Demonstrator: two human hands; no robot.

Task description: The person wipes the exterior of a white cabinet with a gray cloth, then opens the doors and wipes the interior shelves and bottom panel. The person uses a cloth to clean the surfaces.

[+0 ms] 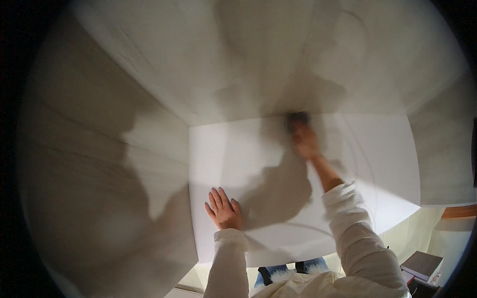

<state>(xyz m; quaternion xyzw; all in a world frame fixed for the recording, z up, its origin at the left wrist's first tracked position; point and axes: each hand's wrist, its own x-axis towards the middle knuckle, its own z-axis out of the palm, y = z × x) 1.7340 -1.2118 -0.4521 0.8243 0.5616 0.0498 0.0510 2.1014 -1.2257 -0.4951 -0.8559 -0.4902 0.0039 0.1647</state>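
Note:
My left hand (226,209) lies palm down on a white panel (387,156), fingers spread, near the panel's left side. Farther out, my right hand (306,140) holds a dark cloth-like item (299,120) against the panel's back edge. That item is blurred, so its exact kind is unclear. Shadows of my head and arms fall across the panel and the walls.
Wood-grain walls enclose the panel at the back (238,74), the left (156,178) and the right (443,149). Below at the lower right lies a brown-covered book or box (422,265) beside other dark items.

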